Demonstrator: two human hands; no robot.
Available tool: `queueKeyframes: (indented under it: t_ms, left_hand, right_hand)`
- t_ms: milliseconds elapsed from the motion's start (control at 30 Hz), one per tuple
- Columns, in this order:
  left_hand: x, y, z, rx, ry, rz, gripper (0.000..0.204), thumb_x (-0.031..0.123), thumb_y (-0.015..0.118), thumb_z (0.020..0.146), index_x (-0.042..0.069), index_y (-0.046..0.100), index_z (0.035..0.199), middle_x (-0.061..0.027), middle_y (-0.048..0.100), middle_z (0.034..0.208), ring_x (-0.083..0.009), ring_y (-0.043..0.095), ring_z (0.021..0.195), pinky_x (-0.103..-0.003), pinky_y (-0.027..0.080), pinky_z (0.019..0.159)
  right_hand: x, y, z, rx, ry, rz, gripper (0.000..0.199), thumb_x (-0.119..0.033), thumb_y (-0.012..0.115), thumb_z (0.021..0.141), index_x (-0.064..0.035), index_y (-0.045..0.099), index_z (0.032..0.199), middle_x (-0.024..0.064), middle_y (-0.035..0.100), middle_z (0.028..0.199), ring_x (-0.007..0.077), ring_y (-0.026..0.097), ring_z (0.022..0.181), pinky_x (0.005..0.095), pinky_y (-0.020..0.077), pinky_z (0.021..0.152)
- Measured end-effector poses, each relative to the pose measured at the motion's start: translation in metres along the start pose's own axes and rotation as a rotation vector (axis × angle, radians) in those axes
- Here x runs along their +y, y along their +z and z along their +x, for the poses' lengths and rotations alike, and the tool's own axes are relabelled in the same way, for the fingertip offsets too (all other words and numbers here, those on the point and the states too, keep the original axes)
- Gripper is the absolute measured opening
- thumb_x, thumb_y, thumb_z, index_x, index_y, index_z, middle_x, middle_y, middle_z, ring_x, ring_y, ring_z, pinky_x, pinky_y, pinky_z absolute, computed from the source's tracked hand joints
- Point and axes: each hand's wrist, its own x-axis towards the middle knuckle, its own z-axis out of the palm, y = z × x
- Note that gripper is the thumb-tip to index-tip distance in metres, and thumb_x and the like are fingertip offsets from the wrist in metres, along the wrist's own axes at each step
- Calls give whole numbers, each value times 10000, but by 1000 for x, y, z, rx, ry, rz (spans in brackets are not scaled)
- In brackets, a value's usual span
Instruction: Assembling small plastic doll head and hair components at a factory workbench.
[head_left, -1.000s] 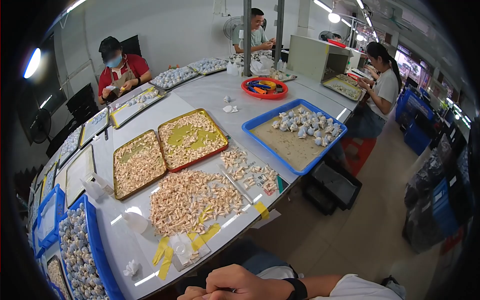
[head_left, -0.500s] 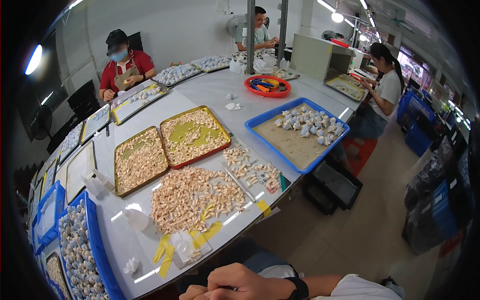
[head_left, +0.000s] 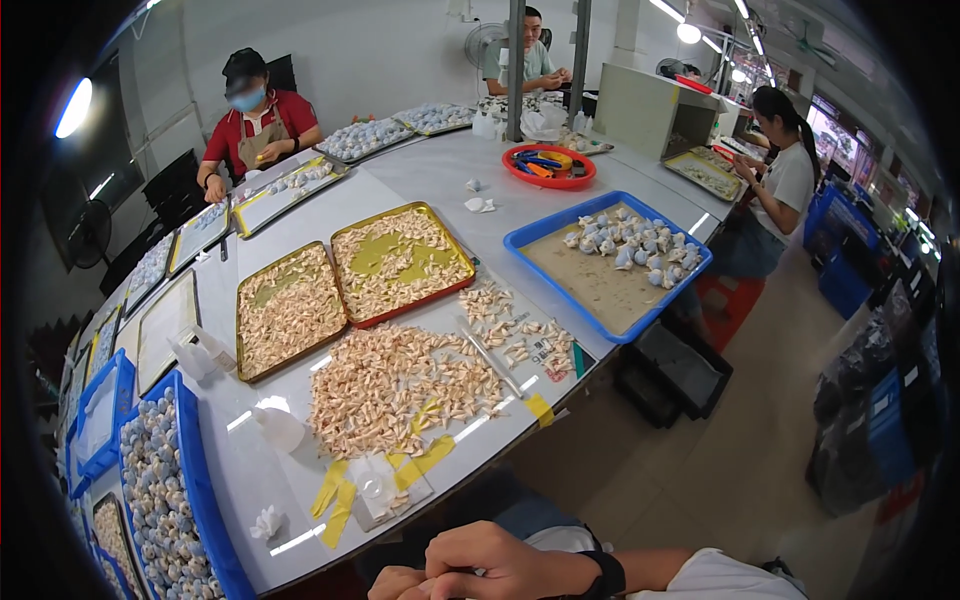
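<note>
My right hand (head_left: 492, 562) is at the bottom edge of the head view, in front of the table's near edge, with a black band round its wrist. Its fingers are curled. Against it, lower left, rests my left hand (head_left: 396, 582), mostly cut off by the frame, its visible fingers bent. Whatever the two hands pinch between them, if anything, is too small and hidden to name. On the table beyond them spreads a pile of small cream-pink cone-shaped pieces (head_left: 395, 390). Nearer lies a small clear bag-like item (head_left: 375, 490) beside yellow tape strips (head_left: 338, 512).
Two gold trays (head_left: 290, 310) hold more cone pieces. A blue tray (head_left: 610, 290) and a deep blue bin (head_left: 205, 500) hold blue-and-cream figures. A white bottle (head_left: 278, 428), a metal ruler-like strip (head_left: 490, 355) and a red basin (head_left: 548, 166) of tools stand about. Co-workers sit around.
The whole view has shifted slightly, so the table sits a little further right. My hands stay together, almost unmoved. The far co-worker's head has turned.
</note>
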Motion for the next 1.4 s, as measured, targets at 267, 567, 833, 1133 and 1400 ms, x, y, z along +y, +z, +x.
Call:
queueKeyframes:
  t_ms: [267, 567, 833, 1133, 1400]
  left_hand:
    - [-1, -3, 1, -5, 18, 30, 198, 134, 540, 869, 28, 427, 992, -127, 453, 842, -220, 482, 621, -321, 381, 536]
    - [-3, -4, 0, -34, -2, 6, 221, 161, 542, 875, 41, 431, 1024, -103, 452, 814, -191, 465, 605, -298, 369, 526]
    - [-6, -4, -6, 4, 13, -3, 226, 179, 547, 874, 43, 428, 1010, -106, 452, 830, -195, 471, 606, -304, 373, 519]
    - [-9, -3, -5, -8, 25, 16, 232, 164, 555, 866, 41, 422, 1010, -117, 456, 831, -212, 479, 593, -318, 381, 512]
    - [-5, 0, -8, 28, 1, -25, 246, 160, 556, 866, 56, 409, 1034, -114, 445, 838, -197, 469, 600, -301, 373, 518]
  right_hand:
    - [2, 1, 0, -18, 1, -1, 153, -105, 612, 785, 4, 546, 700, 124, 531, 605, 239, 535, 528, 295, 398, 480]
    - [3, -1, 3, -23, 16, -7, 164, -98, 633, 768, 12, 539, 690, 124, 525, 597, 213, 520, 511, 288, 386, 470]
    - [5, -1, 3, -72, 20, 19, 154, -99, 627, 770, 5, 544, 694, 122, 524, 599, 211, 521, 515, 285, 387, 475]
    - [6, -3, 3, -60, 18, 14, 145, -98, 626, 764, 1, 546, 694, 119, 521, 600, 222, 522, 521, 289, 392, 480]
    - [11, 0, 4, -80, 6, 47, 137, -84, 619, 762, 5, 541, 692, 120, 515, 601, 225, 519, 521, 289, 388, 477]
